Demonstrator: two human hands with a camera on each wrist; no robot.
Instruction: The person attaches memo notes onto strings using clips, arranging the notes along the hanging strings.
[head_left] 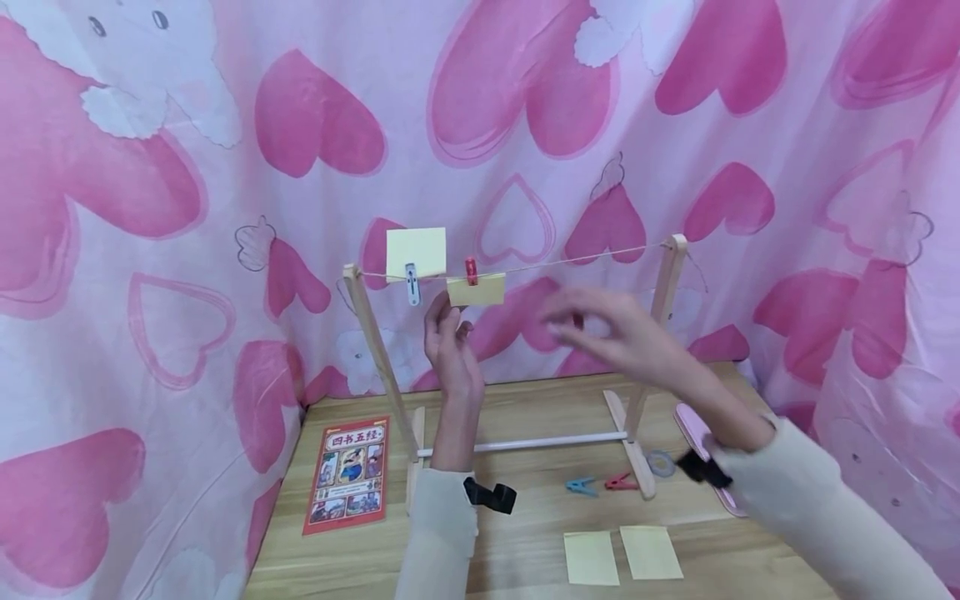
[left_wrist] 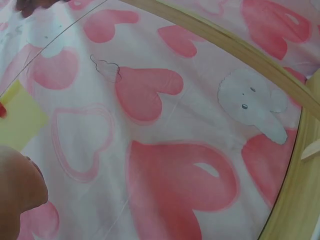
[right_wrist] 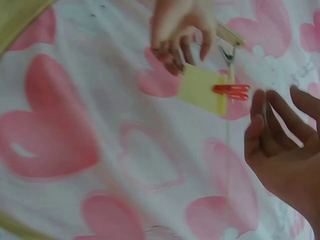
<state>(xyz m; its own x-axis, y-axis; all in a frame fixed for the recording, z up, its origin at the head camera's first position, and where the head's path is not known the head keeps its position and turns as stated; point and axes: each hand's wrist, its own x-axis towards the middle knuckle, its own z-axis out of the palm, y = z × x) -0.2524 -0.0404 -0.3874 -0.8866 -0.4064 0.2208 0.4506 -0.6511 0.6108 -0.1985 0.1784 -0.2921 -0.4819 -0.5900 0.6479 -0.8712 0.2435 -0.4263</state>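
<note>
A yellow sticky note (head_left: 480, 292) hangs on a string under a red clothespin (head_left: 471, 271). My left hand (head_left: 453, 354) is raised at the note's lower left corner, fingers loosely bent; in the right wrist view its fingertips are beside the note (right_wrist: 202, 90), thumb apart from them. My right hand (head_left: 603, 329) hovers in the air to the right of the note, blurred, with fingers spread and nothing visible between them. Left of the red pin, a pale blue clothespin (head_left: 412, 285) holds another sticky note (head_left: 416, 252), which stands up above the string.
The string (head_left: 577, 260) spans a wooden stand with a left post (head_left: 378, 358) and right post (head_left: 663, 292). On the table lie blue (head_left: 581, 487) and red (head_left: 621, 482) clothespins, two sticky notes (head_left: 591, 558), a tape roll (head_left: 661, 463) and a red booklet (head_left: 348, 475).
</note>
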